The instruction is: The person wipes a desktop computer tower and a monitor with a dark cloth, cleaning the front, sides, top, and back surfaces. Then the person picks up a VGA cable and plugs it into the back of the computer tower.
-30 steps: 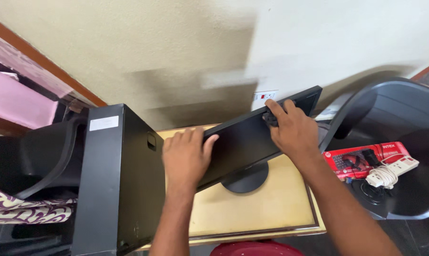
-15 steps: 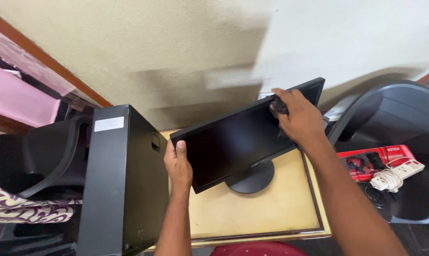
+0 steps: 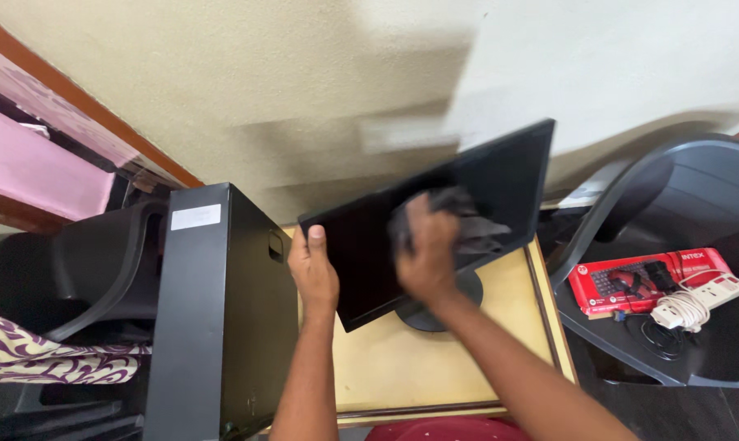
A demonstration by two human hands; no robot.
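A black flat monitor point(image 3: 500, 175) stands on its round base point(image 3: 467, 290) on a small yellow-topped table point(image 3: 402, 359), its dark screen tilted toward me. My left hand point(image 3: 314, 273) grips the monitor's left edge, thumb on the front. A dark cloth point(image 3: 459, 220) is pressed against the middle of the screen by my right hand point(image 3: 425, 253), blurred by motion.
A black computer tower point(image 3: 218, 318) stands at the table's left. Dark plastic chairs flank both sides; the right chair point(image 3: 688, 196) holds a red box point(image 3: 631, 282), a white power strip point(image 3: 696, 298) and cables. A red stool point(image 3: 435, 430) shows at the bottom edge. Wall behind.
My right hand with the cloth has swept from the monitor's upper right corner down to the screen's middle. My left hand shifted from the top edge to the left edge earlier and stays there.
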